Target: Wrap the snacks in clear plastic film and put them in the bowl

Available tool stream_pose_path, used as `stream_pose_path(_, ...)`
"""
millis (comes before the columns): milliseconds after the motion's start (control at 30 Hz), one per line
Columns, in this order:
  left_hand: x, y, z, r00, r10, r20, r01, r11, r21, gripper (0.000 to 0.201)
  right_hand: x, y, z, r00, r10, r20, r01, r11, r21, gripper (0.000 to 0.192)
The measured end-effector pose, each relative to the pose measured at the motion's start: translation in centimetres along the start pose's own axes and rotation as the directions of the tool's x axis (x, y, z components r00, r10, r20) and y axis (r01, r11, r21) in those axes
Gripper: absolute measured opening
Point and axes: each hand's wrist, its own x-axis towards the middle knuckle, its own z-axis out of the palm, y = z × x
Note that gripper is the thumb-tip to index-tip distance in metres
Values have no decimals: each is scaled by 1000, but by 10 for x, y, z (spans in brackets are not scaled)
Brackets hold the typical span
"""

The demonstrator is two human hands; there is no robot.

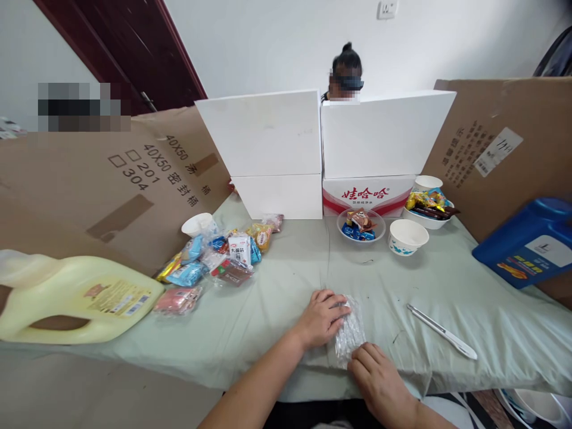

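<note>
A folded piece of clear, crinkled bubble wrap (350,333) lies near the front edge of the cloth-covered table. My left hand (322,319) grips its left side, fingers bent over the upper part. At its lower right corner, my right hand (378,372) is closed with curled fingers; the thumb and the grip beneath are hidden. A white utility knife (441,331) lies to the right of both hands, untouched.
Packaged snacks (232,256) are heaped left, near a yellow jug (84,298). White boxes (268,137) stand at the back, a person (346,71) behind them. A snack bowl (361,235), a paper bowl (407,238) and a blue bottle (531,238) are right. Cardboard (504,131) flanks the table.
</note>
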Motion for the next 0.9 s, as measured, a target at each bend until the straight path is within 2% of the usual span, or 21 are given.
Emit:
stream_pose_path(133,0,-1,-1,1000,2,9,-2,999,-44,48,11,1,-13,998,-66,-21,68,993,91,24)
stream_pose_path(200,1,-1,-2,1000,-11,11,12,998,-58,57,21,5,-22,997,-71,9,69,985,161,24)
stream_pose_path(333,1,1,-3,1000,-13,-1,13,998,-56,60,45,15,-36,978,73,195,-124,957,263,20)
stream_pose_path(433,1,2,-4,1000,3,-16,-4,999,-53,57,55,17,-42,960,99,261,-180,934,308,20)
stream_pose_path(533,0,1,-3,1000,14,3,-14,999,-49,61,50,14,-39,956,69,284,-150,950,275,13)
stream_pose_path(600,0,-1,-2,1000,10,24,-9,999,-37,63,39,10,-30,957,45,287,-100,979,179,20)
stream_pose_path(700,-1,-3,1,999,0,38,0,1000,-18,61,19,7,-16,955,17,297,-37,997,61,15)
stream_pose_path(800,-2,-4,2,999,13,40,-13,1000,-9,58,10,5,-14,954,28,299,-64,991,113,19)
stream_pose_path(900,-2,-3,-1,999,26,47,-26,1000,-3,56,16,5,-25,961,70,268,-120,977,177,20)
